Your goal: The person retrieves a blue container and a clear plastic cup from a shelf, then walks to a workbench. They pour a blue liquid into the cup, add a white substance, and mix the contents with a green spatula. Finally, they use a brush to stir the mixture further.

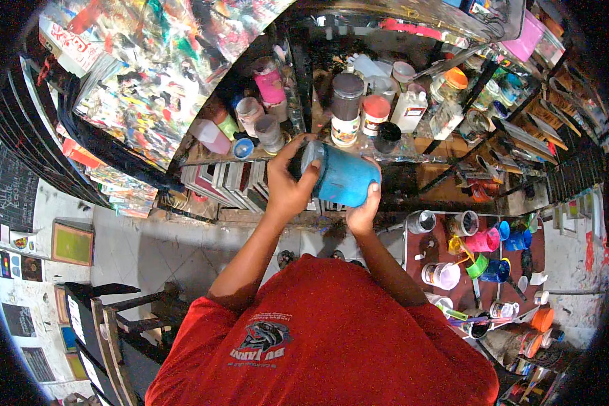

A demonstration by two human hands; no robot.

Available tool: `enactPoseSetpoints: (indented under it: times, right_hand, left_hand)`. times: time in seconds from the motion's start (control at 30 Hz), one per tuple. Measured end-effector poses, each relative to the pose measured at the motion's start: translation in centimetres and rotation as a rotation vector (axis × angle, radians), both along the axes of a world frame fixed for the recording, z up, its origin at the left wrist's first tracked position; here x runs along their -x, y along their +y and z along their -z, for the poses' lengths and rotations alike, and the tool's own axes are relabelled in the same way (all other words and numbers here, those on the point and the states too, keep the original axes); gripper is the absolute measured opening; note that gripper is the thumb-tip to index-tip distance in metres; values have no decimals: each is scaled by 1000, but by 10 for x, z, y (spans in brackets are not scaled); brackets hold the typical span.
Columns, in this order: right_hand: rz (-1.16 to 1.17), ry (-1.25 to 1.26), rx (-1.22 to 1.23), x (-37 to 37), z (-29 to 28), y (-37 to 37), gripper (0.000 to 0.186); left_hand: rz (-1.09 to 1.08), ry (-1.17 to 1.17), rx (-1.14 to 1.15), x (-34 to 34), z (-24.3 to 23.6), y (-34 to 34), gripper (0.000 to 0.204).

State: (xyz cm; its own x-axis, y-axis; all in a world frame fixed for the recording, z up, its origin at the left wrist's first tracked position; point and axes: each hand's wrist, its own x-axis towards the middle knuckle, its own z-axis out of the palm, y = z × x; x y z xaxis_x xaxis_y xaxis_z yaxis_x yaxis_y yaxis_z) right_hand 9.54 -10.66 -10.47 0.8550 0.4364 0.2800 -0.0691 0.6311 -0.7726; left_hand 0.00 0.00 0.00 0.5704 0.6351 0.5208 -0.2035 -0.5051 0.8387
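A blue-stained plastic jar (pixel 348 176) lies tilted on its side between my two hands, in front of the shelf. My left hand (pixel 292 181) wraps round its greyish lid end, the thumb pressed along the rim. At the jar's other end, my right hand (pixel 365 211) grips the base, thumb up on its side. Just beyond the jar, a black cup (pixel 387 137), a white tub with a dark top (pixel 346 111) and a tub with a red lid (pixel 375 115) stand on the shelf. Whatever is inside the jar is hidden.
A paint-smeared board (pixel 142 74) covers the upper left. Several frames (pixel 227 184) stand on edge below the shelf. At right, a reddish table (pixel 419 254) bears pots, including a pink one (pixel 482 240) and a white one (pixel 441 275). Dark racks (pixel 118 318) rise at lower left.
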Motion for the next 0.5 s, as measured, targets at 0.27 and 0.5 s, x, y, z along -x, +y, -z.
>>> enactPoseSetpoints:
  times: [0.27, 0.5]
  right_hand:
    - [44, -63, 41, 10, -10, 0, 74]
    - [-644, -150, 236, -8, 16, -44, 86]
  left_hand:
    - [-21, -32, 106, 5, 4, 0, 37]
    - [135, 190, -230, 44, -1, 17, 54]
